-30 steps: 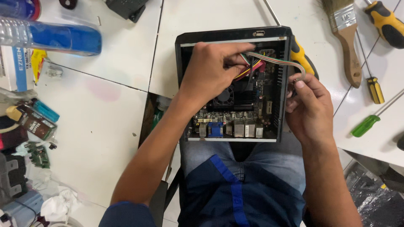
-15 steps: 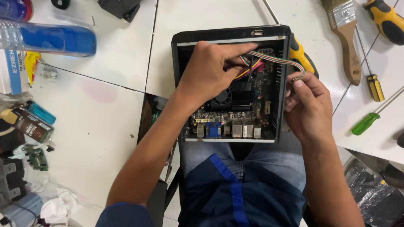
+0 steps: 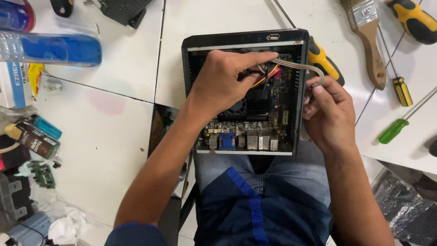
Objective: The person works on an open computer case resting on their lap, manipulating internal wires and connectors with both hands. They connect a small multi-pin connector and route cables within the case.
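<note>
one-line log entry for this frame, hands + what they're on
left hand: pinching coloured wires inside open black computer case | right hand: gripping case's right wall, at ribbon cable | case: on lap

Left hand (image 3: 223, 84): bare, no glove, ring or watch showing.
Right hand (image 3: 330, 111): bare, likewise unadorned.
Forearms: uncovered along their whole visible length.
Sleeve (image 3: 134, 233): short, dark blue, its edge just visible at the left upper arm.
Shirt (image 3: 255, 214): dark navy with a brighter blue stripe running down the front.
Trousers (image 3: 291, 175): faded blue-grey denim at the lap.
</note>
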